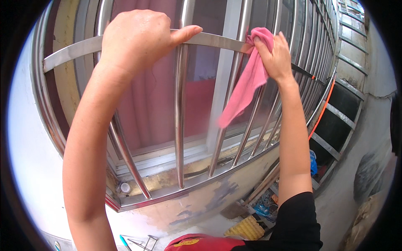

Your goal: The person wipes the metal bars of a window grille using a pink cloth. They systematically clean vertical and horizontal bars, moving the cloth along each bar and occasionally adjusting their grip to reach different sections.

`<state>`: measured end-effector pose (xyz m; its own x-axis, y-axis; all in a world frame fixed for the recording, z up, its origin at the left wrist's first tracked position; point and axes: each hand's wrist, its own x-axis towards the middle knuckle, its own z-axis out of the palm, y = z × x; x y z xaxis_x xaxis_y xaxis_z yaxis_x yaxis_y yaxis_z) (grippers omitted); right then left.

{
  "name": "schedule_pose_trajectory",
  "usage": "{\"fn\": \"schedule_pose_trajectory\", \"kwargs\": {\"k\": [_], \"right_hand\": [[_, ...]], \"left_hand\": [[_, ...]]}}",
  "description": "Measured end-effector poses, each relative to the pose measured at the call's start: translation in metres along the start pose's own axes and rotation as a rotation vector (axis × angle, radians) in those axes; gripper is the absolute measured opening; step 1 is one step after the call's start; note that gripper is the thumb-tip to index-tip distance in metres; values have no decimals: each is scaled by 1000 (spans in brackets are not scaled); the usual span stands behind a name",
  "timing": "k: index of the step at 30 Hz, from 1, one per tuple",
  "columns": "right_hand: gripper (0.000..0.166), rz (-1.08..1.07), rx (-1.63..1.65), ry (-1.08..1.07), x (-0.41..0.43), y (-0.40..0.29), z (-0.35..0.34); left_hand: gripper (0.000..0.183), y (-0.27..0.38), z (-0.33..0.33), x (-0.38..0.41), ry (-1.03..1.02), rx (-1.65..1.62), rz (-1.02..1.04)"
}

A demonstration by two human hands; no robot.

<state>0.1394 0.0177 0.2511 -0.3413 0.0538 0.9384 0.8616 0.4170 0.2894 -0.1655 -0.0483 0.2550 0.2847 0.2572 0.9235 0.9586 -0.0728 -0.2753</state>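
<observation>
My left hand is wrapped over the flat metal crossbar of a stainless-steel window grille, its thumb lying along the top edge. In my right hand is a pink cloth, bunched under the thumb against the same crossbar, farther right. The loose end of the cloth hangs down in front of an upright round bar. Another upright bar stands between my two hands. Behind the grille is a sliding window, with a pink curtain seen through its glass.
A small round white-topped container sits on the sill's left corner. Below right lie a yellow corrugated piece, blue plastic and wooden poles. A metal ladder and an orange strip stand at right.
</observation>
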Motion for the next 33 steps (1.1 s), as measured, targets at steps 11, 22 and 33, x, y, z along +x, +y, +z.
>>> {"fn": "schedule_pose_trajectory", "kwargs": {"k": [11,22,33], "right_hand": [[26,630,596,345,-87,-55,11],[21,990,1209,279,-44,-105,27],[49,376,692,571,-64,-176,63]], "left_hand": [[77,-3,6,-3,44,-32,-13],[77,0,-1,-2,-16,-27,-21],[74,-2,2,-2,69,-38,37]]}}
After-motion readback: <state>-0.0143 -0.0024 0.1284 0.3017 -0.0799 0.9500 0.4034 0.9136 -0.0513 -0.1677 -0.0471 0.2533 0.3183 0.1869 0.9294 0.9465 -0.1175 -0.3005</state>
